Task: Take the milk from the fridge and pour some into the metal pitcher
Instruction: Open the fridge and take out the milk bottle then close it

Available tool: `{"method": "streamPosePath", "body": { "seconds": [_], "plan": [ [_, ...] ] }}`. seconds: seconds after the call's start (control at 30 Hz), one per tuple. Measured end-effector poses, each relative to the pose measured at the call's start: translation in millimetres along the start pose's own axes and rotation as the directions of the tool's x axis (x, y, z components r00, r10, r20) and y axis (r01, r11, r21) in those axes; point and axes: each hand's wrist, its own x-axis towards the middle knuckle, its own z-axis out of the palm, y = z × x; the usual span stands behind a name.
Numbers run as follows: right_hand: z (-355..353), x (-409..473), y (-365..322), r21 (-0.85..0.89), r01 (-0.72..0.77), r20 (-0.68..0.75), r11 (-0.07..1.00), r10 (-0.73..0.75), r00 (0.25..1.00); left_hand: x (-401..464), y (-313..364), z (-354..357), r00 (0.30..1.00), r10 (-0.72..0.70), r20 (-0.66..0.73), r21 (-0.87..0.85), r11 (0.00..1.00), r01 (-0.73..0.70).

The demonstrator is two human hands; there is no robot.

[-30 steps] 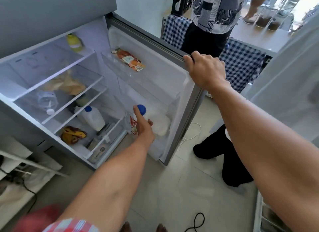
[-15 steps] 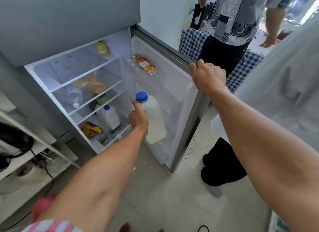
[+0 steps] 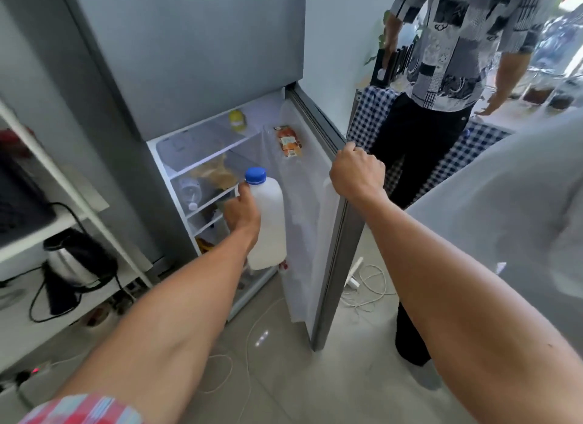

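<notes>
The milk bottle [image 3: 270,221] is white plastic with a blue cap. My left hand [image 3: 241,210] grips it by its left side and holds it upright in the air, in front of the open fridge [image 3: 202,152]. My right hand [image 3: 356,172] is closed over the top edge of the fridge door [image 3: 328,266], which stands partly open. The metal pitcher is not in view.
A person in a patterned shirt [image 3: 467,38] stands just behind the door by a checked-cloth table [image 3: 372,114]. A kettle [image 3: 77,259] sits on white shelving at the left. White cables [image 3: 369,284] lie on the tiled floor. An orange pack [image 3: 288,141] rests in the door shelf.
My left hand has lifted the milk bottle out of the lower door shelf and up. The door has swung further towards closed under my right hand. The view has risen.
</notes>
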Motion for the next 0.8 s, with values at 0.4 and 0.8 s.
{"method": "streamPosePath", "body": {
  "seconds": [0.4,0.8],
  "plan": [
    [22,-42,-134,0.24,0.13,-0.059,0.962,-0.119,0.991,56,14,-117,0.99,-0.067,-0.123,-0.045,0.997,0.062],
    [65,-31,-208,0.386,0.616,-0.253,0.687,-0.563,0.786,89,36,-178,0.947,-0.078,-0.313,-0.201,0.98,0.015]
  ]
}}
